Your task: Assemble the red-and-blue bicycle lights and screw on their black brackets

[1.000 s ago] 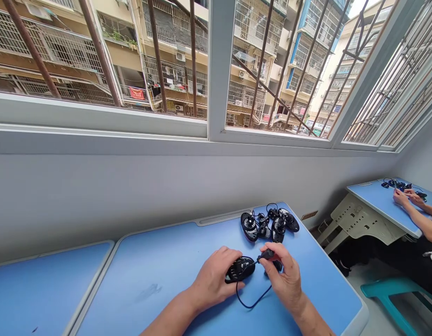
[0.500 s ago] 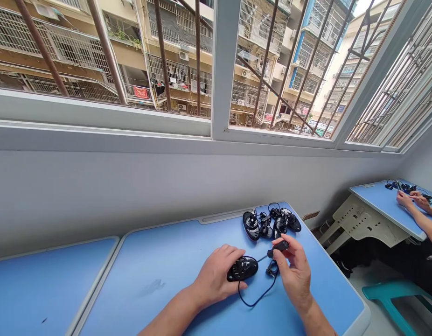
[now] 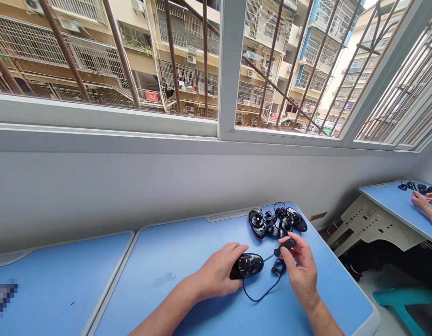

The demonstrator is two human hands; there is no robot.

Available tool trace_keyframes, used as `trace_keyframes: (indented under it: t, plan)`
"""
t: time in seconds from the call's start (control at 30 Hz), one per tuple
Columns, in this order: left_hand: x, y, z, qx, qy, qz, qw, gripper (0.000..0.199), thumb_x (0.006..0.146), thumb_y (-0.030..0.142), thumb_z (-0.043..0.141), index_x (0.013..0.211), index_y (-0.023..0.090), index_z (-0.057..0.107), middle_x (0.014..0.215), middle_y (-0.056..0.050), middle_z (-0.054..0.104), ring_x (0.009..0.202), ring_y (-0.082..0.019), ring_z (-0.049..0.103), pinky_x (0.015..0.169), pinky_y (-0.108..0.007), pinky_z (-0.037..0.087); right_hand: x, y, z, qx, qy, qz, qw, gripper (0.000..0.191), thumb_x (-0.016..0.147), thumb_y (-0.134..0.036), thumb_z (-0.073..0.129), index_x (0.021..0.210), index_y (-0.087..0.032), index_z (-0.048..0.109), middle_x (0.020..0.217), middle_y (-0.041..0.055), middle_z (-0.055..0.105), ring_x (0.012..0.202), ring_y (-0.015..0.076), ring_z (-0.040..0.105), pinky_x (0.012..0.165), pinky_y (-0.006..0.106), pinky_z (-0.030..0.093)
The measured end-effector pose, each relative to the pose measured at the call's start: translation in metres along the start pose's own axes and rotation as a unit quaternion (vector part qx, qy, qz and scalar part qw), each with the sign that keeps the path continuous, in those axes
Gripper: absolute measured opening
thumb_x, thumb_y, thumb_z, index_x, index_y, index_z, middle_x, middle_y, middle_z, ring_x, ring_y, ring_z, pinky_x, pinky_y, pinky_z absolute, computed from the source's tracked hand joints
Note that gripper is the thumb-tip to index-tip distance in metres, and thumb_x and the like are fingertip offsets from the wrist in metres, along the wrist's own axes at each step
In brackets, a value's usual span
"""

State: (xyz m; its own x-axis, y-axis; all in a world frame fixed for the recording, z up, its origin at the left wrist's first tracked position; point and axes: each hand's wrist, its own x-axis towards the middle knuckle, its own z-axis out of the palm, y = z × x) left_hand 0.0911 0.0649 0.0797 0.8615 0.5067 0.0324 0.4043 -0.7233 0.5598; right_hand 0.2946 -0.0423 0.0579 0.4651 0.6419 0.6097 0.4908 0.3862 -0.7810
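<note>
My left hand (image 3: 219,273) rests over a glossy black computer mouse (image 3: 247,266) on the blue desk (image 3: 160,280), its fingers curled around the shell. My right hand (image 3: 302,266) pinches a small black cable connector (image 3: 285,247) between thumb and fingers. A thin black cable (image 3: 261,298) runs from the mouse, hanging in a loop below both hands and passing behind my right hand. Just beyond my hands lies a tangled group of several black mice (image 3: 277,224) with their cords.
A second blue desk (image 3: 62,280) adjoins mine on the left. At the right, a co-worker's hands (image 3: 424,200) work over black mice (image 3: 415,186) on another blue desk (image 3: 380,198). A teal stool (image 3: 401,298) stands on the floor. Barred windows (image 3: 289,70) line the wall behind.
My right hand has lifted the connector up and to the right, away from the mouse. The view has also turned slightly, shifting the desks and window rightward in the picture.
</note>
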Motion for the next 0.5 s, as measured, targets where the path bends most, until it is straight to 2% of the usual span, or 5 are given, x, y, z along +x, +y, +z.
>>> trace_keyframes:
  t: [0.13, 0.2, 0.37, 0.43, 0.5]
  plan:
    - [-0.003, 0.006, -0.010, 0.011, -0.034, -0.024, 0.999, 0.051, 0.068, 0.020, 0.060, 0.118, 0.024, 0.055, 0.110, -0.006, 0.064, 0.098, -0.026, 0.061, 0.082, -0.031, 0.047, 0.001, 0.000, -0.003, 0.005, 0.016, 0.017, 1.000, 0.030, 0.089, -0.025, 0.061, 0.118, -0.024, 0.056, 0.093, 0.0045, 0.069, 0.072, 0.0143, 0.067, 0.062, 0.026, 0.060]
    - [-0.003, 0.012, -0.012, 0.022, -0.042, -0.049, 0.998, 0.053, 0.068, 0.027, 0.063, 0.120, 0.024, 0.055, 0.111, -0.006, 0.066, 0.097, -0.029, 0.062, 0.081, -0.032, 0.047, 0.000, 0.000, -0.002, 0.007, 0.013, 0.024, 1.000, 0.029, 0.088, -0.026, 0.062, 0.117, -0.024, 0.057, 0.092, 0.0044, 0.069, 0.070, 0.0145, 0.067, 0.061, 0.026, 0.060]
    - [-0.004, 0.026, -0.019, 0.051, -0.075, -0.106, 0.990, 0.089, 0.067, 0.048, 0.069, 0.144, 0.018, 0.036, 0.108, -0.010, 0.070, 0.098, -0.034, 0.064, 0.080, -0.036, 0.048, -0.002, 0.004, 0.003, 0.019, -0.020, 0.024, 0.999, 0.029, 0.089, -0.025, 0.060, 0.118, -0.026, 0.055, 0.095, 0.0038, 0.069, 0.071, 0.0143, 0.067, 0.061, 0.027, 0.061]
    - [-0.006, 0.026, -0.025, 0.059, -0.112, -0.109, 0.986, 0.102, 0.066, 0.049, 0.071, 0.151, 0.015, 0.025, 0.100, -0.008, 0.071, 0.095, -0.033, 0.065, 0.077, -0.035, 0.048, -0.003, 0.005, 0.005, 0.023, -0.030, 0.023, 0.999, 0.030, 0.090, -0.023, 0.059, 0.119, -0.027, 0.054, 0.097, 0.0035, 0.069, 0.072, 0.0140, 0.068, 0.063, 0.027, 0.061]
    - [-0.010, 0.022, -0.032, 0.065, -0.155, -0.102, 0.980, 0.110, 0.062, 0.044, 0.074, 0.153, 0.017, 0.019, 0.093, -0.005, 0.072, 0.093, -0.032, 0.065, 0.076, -0.033, 0.049, -0.004, 0.006, 0.007, 0.030, -0.039, 0.022, 0.999, 0.030, 0.091, -0.022, 0.058, 0.119, -0.027, 0.053, 0.098, 0.0036, 0.069, 0.072, 0.0137, 0.068, 0.063, 0.027, 0.061]
